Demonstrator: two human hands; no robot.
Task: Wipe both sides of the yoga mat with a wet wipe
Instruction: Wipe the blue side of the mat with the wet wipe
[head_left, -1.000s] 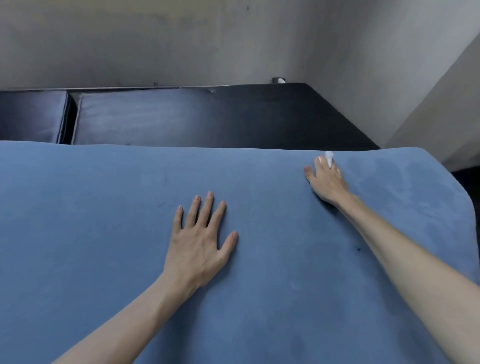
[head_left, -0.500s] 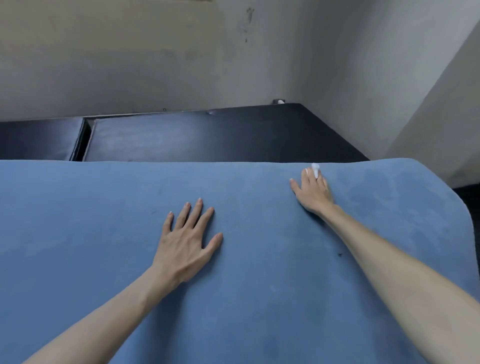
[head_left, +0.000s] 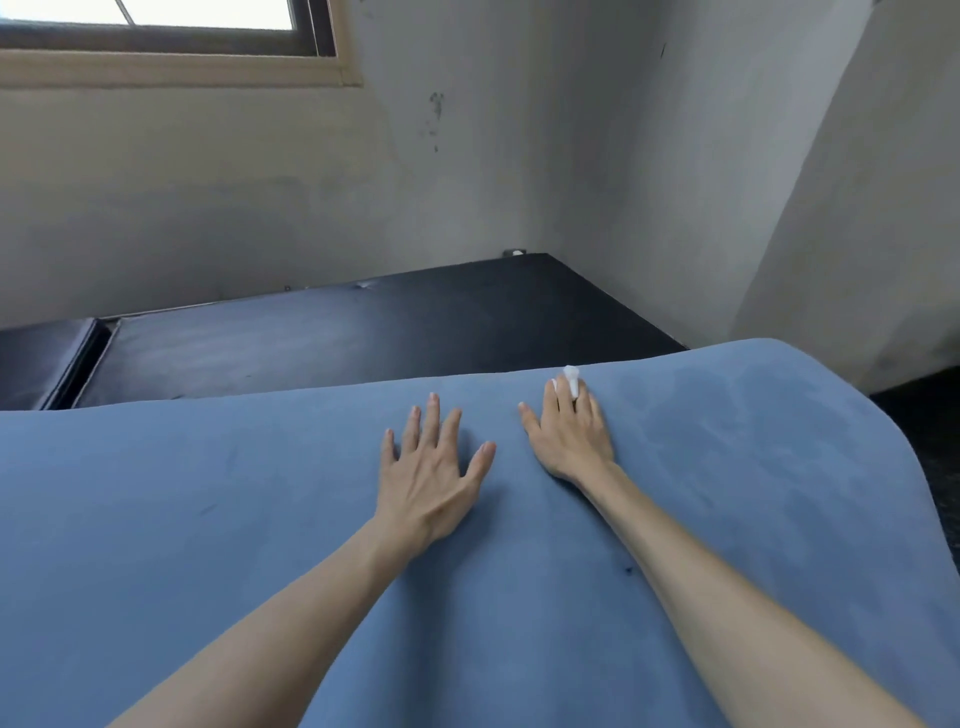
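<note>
You're mid-wipe on the mat's (head_left: 260, 519) top side: left hand (head_left: 428, 475) flat, fingers spread; right hand (head_left: 571, 434) presses the wipe (head_left: 570, 378) at one o'clock. Next, sweep the dry stretch toward nine o'clock.

wet wipe (head_left: 570, 378) mostly hidden, mat (head_left: 208, 519) perhaps cropped
</note>
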